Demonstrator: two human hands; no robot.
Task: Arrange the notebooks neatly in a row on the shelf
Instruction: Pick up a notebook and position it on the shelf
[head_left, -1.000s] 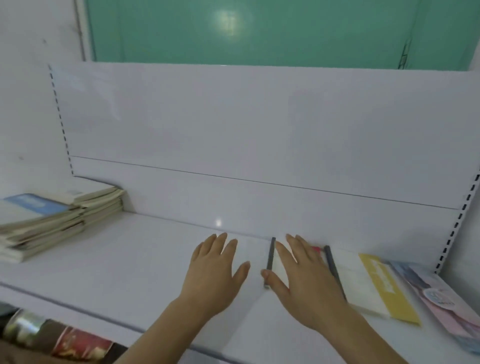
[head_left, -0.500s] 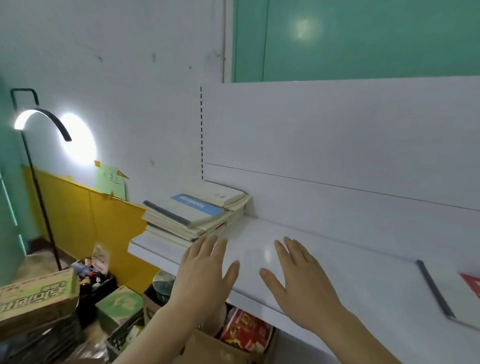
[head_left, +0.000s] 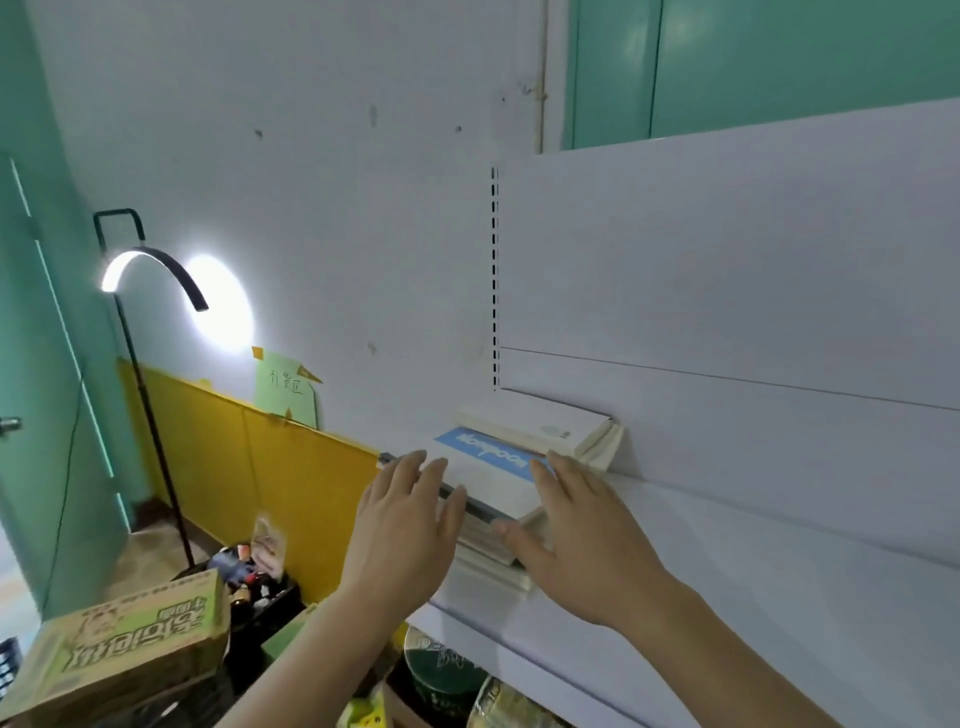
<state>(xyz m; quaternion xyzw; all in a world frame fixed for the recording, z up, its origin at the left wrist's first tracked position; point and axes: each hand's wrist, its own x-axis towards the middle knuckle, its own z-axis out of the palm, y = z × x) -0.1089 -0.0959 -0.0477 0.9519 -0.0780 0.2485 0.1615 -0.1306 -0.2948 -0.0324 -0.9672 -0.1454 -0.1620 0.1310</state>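
A stack of notebooks (head_left: 524, 452) lies flat at the left end of the white shelf (head_left: 727, 566). Its top one is white with a blue band and a dark spine. My left hand (head_left: 402, 525) reaches over the stack's left front corner with fingers straight, fingertips at the dark spine. At the stack's right front side is my right hand (head_left: 576, 525), fingers extended over the blue band and thumb by the lower notebooks' edges. Neither hand is curled round a notebook. The hands hide the stack's front edge.
The shelf's white back panel (head_left: 727, 270) rises behind the stack. Below and left are a green-printed cardboard box (head_left: 124, 649), a black crate of small items (head_left: 254, 577), a floor lamp (head_left: 150, 364) and packaged goods (head_left: 441, 670) under the shelf.
The view swung left from the notebooks on the shelf's right side to the stack at its left end. Both hands moved left and now reach the stack.
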